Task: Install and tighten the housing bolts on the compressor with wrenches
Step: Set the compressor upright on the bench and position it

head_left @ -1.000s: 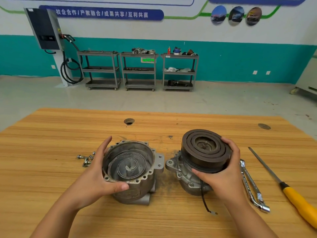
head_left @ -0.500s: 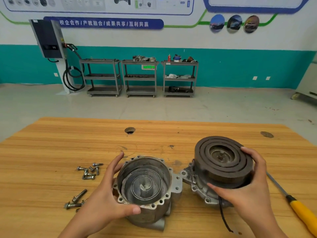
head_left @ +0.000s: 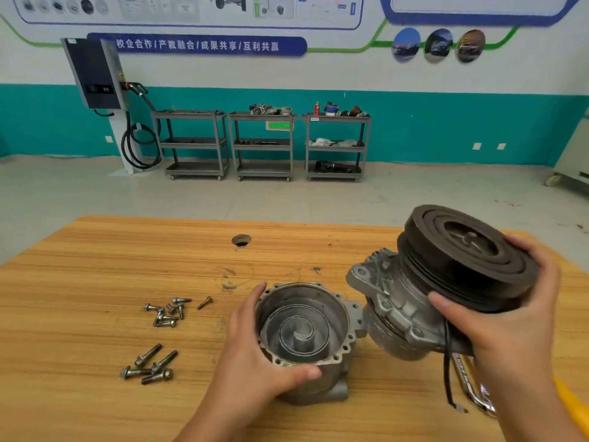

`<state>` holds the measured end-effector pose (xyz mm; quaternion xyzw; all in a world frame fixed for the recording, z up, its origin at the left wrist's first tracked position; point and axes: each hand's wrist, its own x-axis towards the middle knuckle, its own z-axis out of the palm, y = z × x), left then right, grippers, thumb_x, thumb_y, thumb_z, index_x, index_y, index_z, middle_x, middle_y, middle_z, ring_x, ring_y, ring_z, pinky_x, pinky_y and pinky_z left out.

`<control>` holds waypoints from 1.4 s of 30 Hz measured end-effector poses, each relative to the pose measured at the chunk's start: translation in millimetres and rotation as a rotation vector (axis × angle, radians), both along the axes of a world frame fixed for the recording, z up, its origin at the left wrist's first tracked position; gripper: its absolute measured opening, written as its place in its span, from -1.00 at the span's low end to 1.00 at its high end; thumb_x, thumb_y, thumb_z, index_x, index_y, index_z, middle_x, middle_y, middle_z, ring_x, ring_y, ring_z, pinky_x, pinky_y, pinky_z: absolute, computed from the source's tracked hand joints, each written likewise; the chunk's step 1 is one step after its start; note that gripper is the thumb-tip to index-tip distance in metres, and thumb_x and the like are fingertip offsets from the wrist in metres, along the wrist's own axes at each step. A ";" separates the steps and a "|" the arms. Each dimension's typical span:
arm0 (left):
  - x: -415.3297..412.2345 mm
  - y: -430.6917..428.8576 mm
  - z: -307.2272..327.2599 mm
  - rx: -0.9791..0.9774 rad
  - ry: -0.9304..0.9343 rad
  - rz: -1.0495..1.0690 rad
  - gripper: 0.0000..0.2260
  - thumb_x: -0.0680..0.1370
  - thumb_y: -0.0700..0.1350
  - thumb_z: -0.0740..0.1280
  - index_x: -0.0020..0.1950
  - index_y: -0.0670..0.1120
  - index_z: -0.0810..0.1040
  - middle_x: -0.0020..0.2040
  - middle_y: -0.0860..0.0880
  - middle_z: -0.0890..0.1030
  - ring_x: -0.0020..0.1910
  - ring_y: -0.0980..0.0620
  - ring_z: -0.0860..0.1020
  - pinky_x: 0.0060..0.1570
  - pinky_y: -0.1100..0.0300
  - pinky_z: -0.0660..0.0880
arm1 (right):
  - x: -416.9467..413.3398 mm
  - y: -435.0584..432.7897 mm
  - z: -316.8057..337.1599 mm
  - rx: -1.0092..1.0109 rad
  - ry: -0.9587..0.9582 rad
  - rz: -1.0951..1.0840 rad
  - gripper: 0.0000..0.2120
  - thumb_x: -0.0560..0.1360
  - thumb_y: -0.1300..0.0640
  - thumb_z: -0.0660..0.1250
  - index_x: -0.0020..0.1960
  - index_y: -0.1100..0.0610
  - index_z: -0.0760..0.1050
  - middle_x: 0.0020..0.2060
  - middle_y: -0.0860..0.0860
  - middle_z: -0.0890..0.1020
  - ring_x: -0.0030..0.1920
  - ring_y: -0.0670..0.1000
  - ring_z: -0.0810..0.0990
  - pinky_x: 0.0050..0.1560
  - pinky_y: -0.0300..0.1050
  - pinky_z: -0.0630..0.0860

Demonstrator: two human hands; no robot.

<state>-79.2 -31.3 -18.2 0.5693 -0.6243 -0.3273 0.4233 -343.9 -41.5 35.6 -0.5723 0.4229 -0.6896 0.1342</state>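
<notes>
Fingers of left hand wrapped round rim of open scroll housing, upright on wooden table. Right hand grips black pulley of compressor front half, held tilted just beside housing. Loose bolts lie left, untouched.

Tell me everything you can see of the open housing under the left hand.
The housing is a dull grey cast-metal cup standing upright on the wooden table, open end up. A spiral scroll wall shows inside; bolt holes ring its rim and a lug juts from its right side. The left hand grips its near-left rim, thumb along the front edge.
</notes>
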 end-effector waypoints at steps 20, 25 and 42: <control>7.4 -26.1 50.0 -0.168 0.315 -0.162 -0.55 0.20 0.30 0.48 0.07 0.29 0.63 0.12 0.17 0.65 0.17 0.19 0.57 0.25 -0.11 0.47 | 78.1 -3.3 23.1 0.126 0.080 0.217 -0.07 -0.05 -0.04 0.66 0.20 -0.36 0.27 0.07 -0.44 0.50 0.11 -0.34 0.50 -0.03 -0.51 0.44; 11.7 -31.2 30.4 -0.110 0.349 -0.101 -0.45 0.06 0.47 0.47 0.00 0.33 0.65 0.15 0.21 0.63 0.29 0.24 0.47 0.36 -0.09 0.37 | 81.8 -6.4 12.5 0.198 0.082 0.217 -0.08 -0.08 -0.12 0.62 0.18 -0.40 0.25 0.08 -0.46 0.48 0.10 -0.37 0.50 -0.06 -0.54 0.42; 8.3 -25.9 -0.6 -0.033 0.513 -0.149 -0.54 0.13 0.27 0.58 -0.01 0.25 0.69 0.14 -0.08 0.66 0.20 0.04 0.59 0.12 0.22 0.55 | 81.0 -6.7 -14.3 0.344 0.143 0.214 -0.02 -0.10 -0.22 0.59 0.21 -0.44 0.17 0.09 -0.46 0.43 0.12 -0.36 0.47 0.06 -0.30 0.39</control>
